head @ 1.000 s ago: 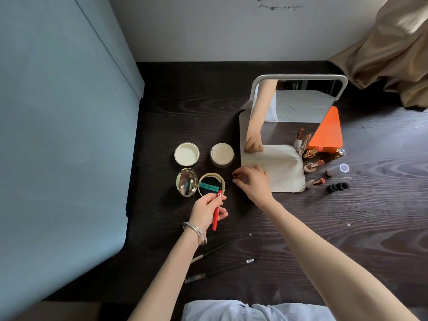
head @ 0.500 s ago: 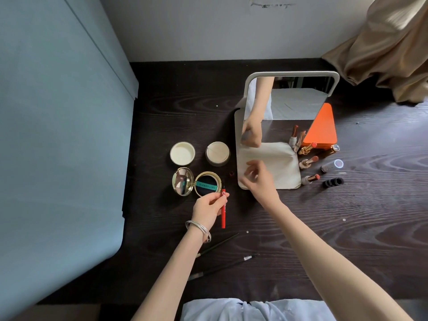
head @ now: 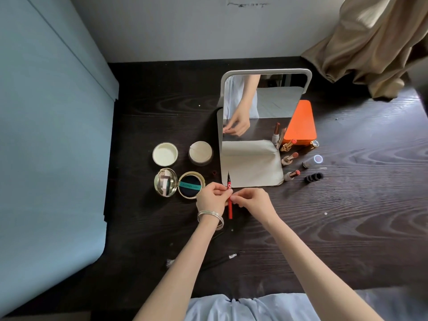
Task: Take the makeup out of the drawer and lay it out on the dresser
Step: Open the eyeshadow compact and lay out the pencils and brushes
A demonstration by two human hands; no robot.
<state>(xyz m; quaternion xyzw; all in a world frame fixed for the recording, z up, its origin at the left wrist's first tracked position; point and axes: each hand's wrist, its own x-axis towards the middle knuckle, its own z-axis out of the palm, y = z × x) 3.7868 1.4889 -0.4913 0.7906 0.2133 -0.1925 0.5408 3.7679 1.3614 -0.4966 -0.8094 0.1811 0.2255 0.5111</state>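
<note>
Dark woodgrain dresser (head: pixel 347 228); hands (head: pixel 234 200) pinch slim red liner (head: pixel 229 205).

A dresser top (head: pixel 347 228) of dark wood, its grain showing pale and rough-looking, carries a glossy glass mirror (head: pixel 261 107) in a smooth, matt pale frame with a matt cream base (head: pixel 252 167). Toward the left edge, an open compact (head: pixel 179 185) shines with polished gold-coloured metal beside two matt cream round pots (head: pixel 165 154). A glossy orange box (head: pixel 301 123) lies behind the mirror's right side, near lipsticks (head: pixel 289 158) in shiny metallic cases. A red liner pen (head: pixel 229 205) looks like smooth plastic; shiny metal bangles (head: pixel 210 216) ring one wrist; a matt beige cloth curtain (head: pixel 370 42) hangs at the far right corner
</note>
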